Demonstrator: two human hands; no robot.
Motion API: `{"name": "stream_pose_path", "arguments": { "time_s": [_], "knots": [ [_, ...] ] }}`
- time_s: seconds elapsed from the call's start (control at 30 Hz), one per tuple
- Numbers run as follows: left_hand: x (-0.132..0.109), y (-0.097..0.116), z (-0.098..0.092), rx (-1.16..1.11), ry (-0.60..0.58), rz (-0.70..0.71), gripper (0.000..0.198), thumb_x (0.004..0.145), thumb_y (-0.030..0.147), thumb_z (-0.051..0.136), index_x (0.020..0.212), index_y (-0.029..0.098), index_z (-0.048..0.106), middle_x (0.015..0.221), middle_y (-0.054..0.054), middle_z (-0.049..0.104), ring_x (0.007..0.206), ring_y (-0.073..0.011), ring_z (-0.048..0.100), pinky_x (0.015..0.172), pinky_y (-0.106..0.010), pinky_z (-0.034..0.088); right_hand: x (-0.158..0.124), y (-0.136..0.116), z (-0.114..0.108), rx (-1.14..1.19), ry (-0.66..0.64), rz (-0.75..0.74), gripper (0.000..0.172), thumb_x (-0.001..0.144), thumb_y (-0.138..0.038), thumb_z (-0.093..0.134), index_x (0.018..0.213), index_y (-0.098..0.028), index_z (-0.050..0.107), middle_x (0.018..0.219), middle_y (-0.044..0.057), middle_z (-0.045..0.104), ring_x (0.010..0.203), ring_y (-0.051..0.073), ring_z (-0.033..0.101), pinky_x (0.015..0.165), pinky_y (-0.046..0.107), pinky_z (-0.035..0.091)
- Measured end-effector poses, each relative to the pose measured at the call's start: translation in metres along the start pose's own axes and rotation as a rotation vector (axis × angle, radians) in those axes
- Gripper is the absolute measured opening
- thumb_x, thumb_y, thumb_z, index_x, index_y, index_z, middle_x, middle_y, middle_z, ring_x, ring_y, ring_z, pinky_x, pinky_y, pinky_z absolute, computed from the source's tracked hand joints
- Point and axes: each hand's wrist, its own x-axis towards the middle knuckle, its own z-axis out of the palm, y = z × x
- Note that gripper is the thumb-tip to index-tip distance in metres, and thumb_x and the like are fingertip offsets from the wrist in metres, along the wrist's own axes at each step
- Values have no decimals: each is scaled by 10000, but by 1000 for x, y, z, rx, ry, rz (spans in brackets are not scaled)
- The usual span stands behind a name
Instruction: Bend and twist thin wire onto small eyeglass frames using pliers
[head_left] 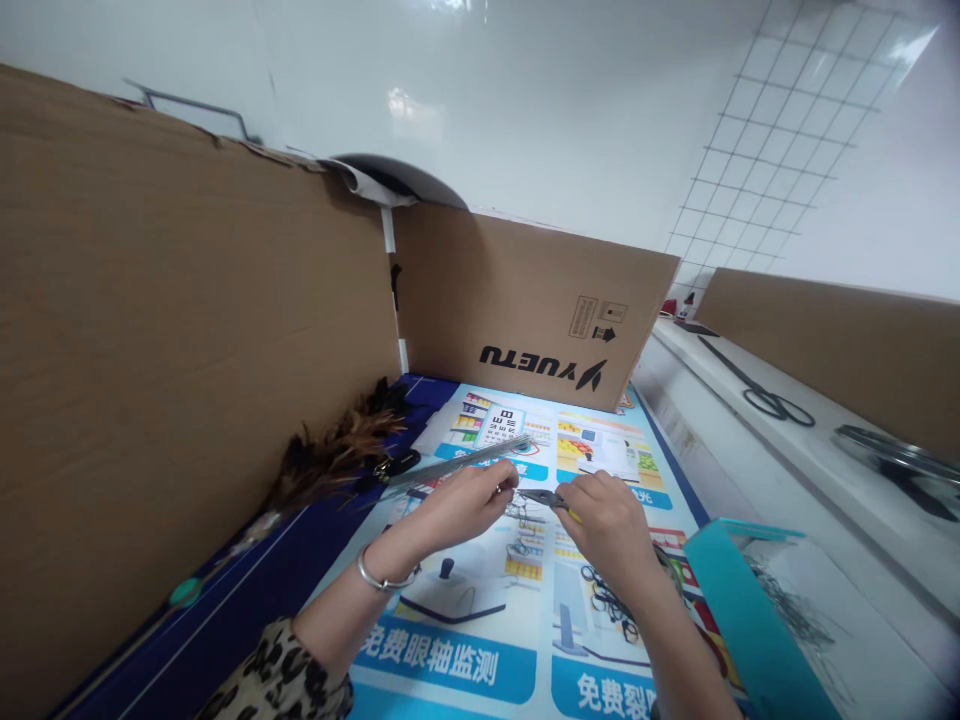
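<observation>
My left hand point(469, 505), a bangle at its wrist, is closed in a pinch at the middle of the printed mat. Between its fingertips is a small thin piece that looks like wire, mostly hidden. Pliers point(541, 496) with yellow on the handle sit in my closed right hand point(609, 520), their jaws pointing left at the left fingertips. Whether the jaws grip the wire is too small to tell. Just beyond my left hand lies a bundle of straight thin wires point(480, 455). Several bent wire pieces point(523, 527) rest on the mat below the pliers.
Dark curled pieces point(611, 608) lie beside my right forearm. A teal box point(739, 620) with thin wire pieces stands at right. A feather duster point(330, 460) lies along the left cardboard wall point(187, 300). Scissors point(776, 405) rest on the right ledge. Another cardboard panel point(525, 290) closes the back.
</observation>
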Motion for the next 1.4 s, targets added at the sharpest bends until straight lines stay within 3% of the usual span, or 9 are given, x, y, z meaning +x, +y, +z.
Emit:
{"name": "stream_pose_path", "arguments": {
  "time_s": [0.33,0.63,1.4],
  "knots": [
    [5,-8,3,-143,-11,51,234,814,150,407,896,200,620,836,-26,660,729,-151,561,659,-223,387,1,0,0,38,43,11,107,821,-254,523,867,-198,603,769,38,585,767,165,482,698,282,329],
    [8,-19,9,-312,-35,-15,205,798,171,426,828,172,629,745,-15,636,631,-122,516,563,-199,364,1,1,5,81,90,33,105,806,-253,545,875,-201,604,784,35,593,772,166,491,711,284,344],
    [7,-11,4,-400,-88,-42,185,801,215,428,739,145,588,639,2,548,594,-108,442,528,-190,331,2,0,19,162,170,28,127,806,-252,541,900,-205,612,790,33,606,764,156,522,719,281,376]
  ]
}}
